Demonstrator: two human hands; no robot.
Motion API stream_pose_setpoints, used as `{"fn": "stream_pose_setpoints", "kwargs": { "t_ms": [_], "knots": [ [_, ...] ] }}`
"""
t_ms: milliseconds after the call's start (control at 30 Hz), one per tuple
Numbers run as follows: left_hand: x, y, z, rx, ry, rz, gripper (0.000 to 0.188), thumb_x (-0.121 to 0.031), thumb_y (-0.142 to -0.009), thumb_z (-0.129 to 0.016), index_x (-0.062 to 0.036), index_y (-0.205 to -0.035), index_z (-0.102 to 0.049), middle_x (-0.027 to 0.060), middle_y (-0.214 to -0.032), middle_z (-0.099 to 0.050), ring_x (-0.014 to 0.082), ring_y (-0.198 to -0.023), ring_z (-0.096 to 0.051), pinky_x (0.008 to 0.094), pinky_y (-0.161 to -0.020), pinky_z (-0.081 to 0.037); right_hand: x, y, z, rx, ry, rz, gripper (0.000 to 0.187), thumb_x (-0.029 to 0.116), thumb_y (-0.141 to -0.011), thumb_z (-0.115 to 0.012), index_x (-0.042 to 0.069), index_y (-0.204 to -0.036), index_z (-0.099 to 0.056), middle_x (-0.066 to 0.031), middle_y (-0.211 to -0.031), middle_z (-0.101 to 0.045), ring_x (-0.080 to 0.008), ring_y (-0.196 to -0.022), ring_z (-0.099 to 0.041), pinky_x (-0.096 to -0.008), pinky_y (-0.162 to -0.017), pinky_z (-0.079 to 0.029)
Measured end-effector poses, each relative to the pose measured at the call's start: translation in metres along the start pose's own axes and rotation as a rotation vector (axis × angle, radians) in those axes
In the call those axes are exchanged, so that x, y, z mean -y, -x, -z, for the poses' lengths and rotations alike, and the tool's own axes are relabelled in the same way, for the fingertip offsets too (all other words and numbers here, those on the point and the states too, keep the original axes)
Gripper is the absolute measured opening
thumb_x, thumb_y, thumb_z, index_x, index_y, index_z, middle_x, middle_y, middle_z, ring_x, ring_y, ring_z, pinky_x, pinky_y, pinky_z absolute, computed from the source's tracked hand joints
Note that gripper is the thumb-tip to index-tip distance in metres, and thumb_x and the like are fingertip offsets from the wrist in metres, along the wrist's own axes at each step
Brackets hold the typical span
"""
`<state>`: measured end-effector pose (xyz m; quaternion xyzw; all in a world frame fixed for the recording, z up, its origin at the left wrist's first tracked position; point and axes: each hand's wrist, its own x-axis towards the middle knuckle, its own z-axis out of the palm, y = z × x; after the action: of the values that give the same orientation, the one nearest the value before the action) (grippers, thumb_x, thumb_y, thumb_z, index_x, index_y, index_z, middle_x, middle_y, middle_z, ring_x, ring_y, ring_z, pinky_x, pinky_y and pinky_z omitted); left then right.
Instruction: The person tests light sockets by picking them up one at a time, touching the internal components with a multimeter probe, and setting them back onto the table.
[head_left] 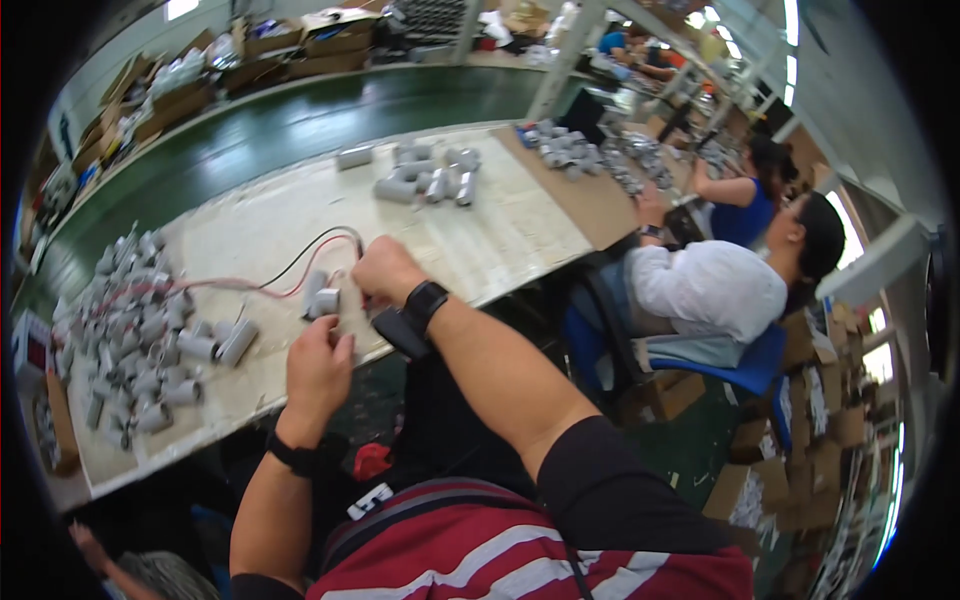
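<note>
On the pale worktable (260,225), beyond which lies a glossy green surface (330,125), we locate the grey cylinder (325,302) at our left hand (320,368), its fingers bent, our right hand (388,270) curled beside the red wire (290,294), either pinch indeterminable.

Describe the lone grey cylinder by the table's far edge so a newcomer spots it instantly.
Find the pale tabletop, then look past the right hand toward the far edge. Just left of a small cluster of grey parts lies a grey cylinder, on its side. Unlike those bunched parts, it lies by itself.
</note>
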<state>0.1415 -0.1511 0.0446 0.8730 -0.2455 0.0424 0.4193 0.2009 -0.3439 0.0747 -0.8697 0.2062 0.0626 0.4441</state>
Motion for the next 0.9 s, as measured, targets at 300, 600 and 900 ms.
{"fn": "stream_pose_setpoints", "kwargs": {
  "t_ms": [300, 600, 900],
  "knots": [
    [-0.006, -0.01, -0.003, 0.33, 0.762, 0.459, 0.011, -0.013, -0.099, -0.065, -0.0027, -0.101, -0.069, 0.0038, -0.076, -0.068, 0.0104, -0.063, -0.062, 0.0236, -0.057, -0.048, 0.003, 0.071, 0.028, 0.001, -0.422, 0.141, 0.019, 0.015, -0.088, -0.07, -0.003, -0.086, -0.066, -0.0094, -0.066, -0.066, -0.0148, -0.048, -0.062, -0.0297, -0.04, -0.047],
    [-0.02, 0.002, 0.001, 0.216, 1.006, 0.487, 0.008, -0.012, -0.101, -0.064, -0.0046, -0.1, -0.066, 0.0028, -0.083, -0.069, 0.009, -0.064, -0.06, 0.0229, -0.059, -0.047, -0.01, 0.086, 0.017, 0.157, -0.77, 0.277, 0.019, 0.013, -0.093, -0.071, -0.002, -0.101, -0.063, -0.0062, -0.076, -0.068, -0.0101, -0.05, -0.06, -0.0242, -0.043, -0.049],
    [-0.001, 0.025, 0.014, 0.185, 0.727, 0.263, 0.01, -0.007, -0.101, -0.059, -0.0016, -0.1, -0.067, 0.0031, -0.08, -0.067, 0.0091, -0.067, -0.06, 0.0232, -0.06, -0.047, -0.014, 0.086, -0.003, 0.44, -0.65, 0.265, 0.018, 0.016, -0.091, -0.076, 0.002, -0.097, -0.068, -0.003, -0.078, -0.069, -0.0088, -0.062, -0.063, -0.0245, -0.053, -0.05]
  ]
}}
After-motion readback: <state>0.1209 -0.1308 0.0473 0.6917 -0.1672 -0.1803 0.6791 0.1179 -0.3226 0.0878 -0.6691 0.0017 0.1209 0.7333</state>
